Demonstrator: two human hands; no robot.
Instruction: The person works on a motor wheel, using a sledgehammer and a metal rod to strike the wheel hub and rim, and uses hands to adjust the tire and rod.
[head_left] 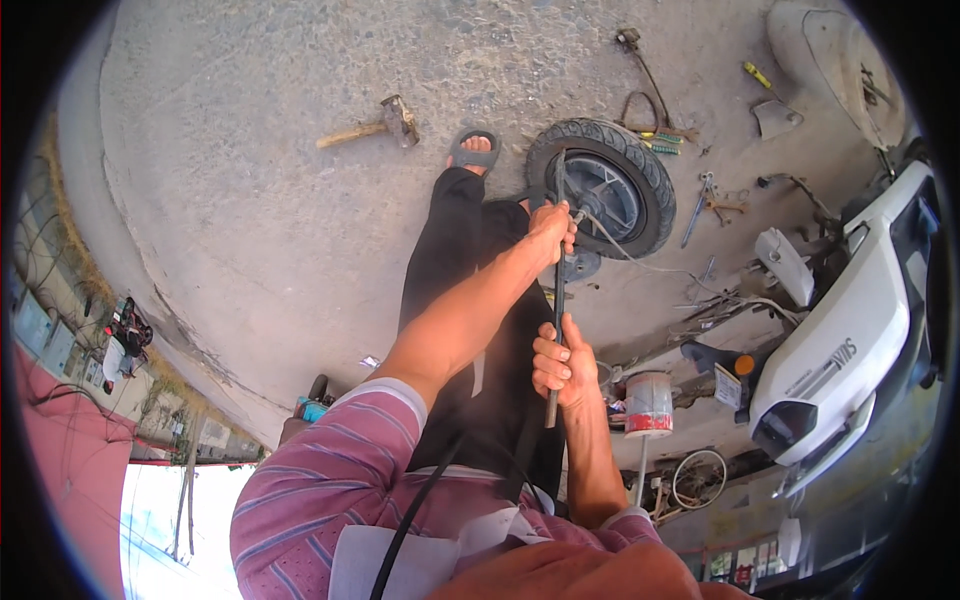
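Observation:
A long dark metal pry bar [557, 290] is held in both my hands, tilted almost straight away from my body. Its upper part is in the grip of my left hand [553, 232], fingers wrapped round it. Closer to me, my right hand [565, 368] closes on the lower part with the thumb pointing up along it. The bar's flat far tip reaches over the left side of a wheel [655, 180] lying on the ground, with a black treaded tyre and a grey spoked hub. Whether the tip is wedged at the rim, I cannot tell. A pale cable [625, 250] runs from the hub.
A sledgehammer [400, 122] with a wooden handle lies left of my sandalled foot [474, 150]. Green-handled pliers [662, 146], a yellow screwdriver [757, 74] and wrenches [697, 210] lie around the wheel. At right stand a white scooter [840, 340] and a red-and-white bucket [649, 405].

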